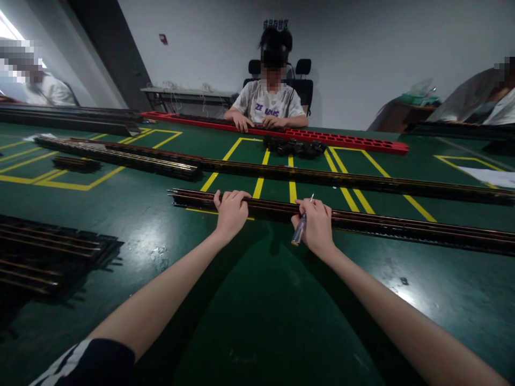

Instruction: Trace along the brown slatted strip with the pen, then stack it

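A long dark rail with copper-coloured strips (382,224) lies across the green table in front of me. My left hand (230,209) rests on its left part with the fingers curled over the top edge. My right hand (317,222) grips the same rail a little further right. In that hand I also hold a small clear-handled screwdriver (301,227), its metal tip pointing up past my fingers.
More long dark rails (281,172) lie further back on the green table (257,300) with yellow floor-style markings. A stack of rails (44,252) sits at left. A person sits opposite, hands on a long red tray (362,142). Other people sit at both far sides.
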Tool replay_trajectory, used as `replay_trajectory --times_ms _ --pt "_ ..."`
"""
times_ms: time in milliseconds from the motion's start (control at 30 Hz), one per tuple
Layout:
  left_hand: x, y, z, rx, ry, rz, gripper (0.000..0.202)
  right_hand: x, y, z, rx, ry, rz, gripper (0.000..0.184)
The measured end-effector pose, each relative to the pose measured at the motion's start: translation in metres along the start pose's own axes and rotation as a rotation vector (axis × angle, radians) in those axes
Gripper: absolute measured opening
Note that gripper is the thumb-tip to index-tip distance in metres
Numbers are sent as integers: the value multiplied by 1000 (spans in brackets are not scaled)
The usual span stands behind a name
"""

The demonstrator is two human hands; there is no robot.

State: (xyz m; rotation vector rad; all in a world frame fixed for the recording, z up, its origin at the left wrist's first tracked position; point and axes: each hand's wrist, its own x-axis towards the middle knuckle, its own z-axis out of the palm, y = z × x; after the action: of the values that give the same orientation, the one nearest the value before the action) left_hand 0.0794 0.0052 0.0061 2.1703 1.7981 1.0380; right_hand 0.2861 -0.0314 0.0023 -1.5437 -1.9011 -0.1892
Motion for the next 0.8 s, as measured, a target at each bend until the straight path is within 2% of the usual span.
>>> replay_trajectory --times_ms 133,300,433,533,800 --pt "0 -3 2 9 -3 41 31 0 -1 0 13 37 58 18" --pt "-3 1 1 41 -36 146 29 0 0 0 35 77 64 17" --pt "-6 7 -1 82 -118 259 33 -2 4 -2 34 52 21 21" --pt "-6 7 -1 116 -167 280 36 -2 4 -2 42 37 -39 20" --pt "-6 6 2 163 -154 307 39 0 -1 -3 -15 -4 -98 13"
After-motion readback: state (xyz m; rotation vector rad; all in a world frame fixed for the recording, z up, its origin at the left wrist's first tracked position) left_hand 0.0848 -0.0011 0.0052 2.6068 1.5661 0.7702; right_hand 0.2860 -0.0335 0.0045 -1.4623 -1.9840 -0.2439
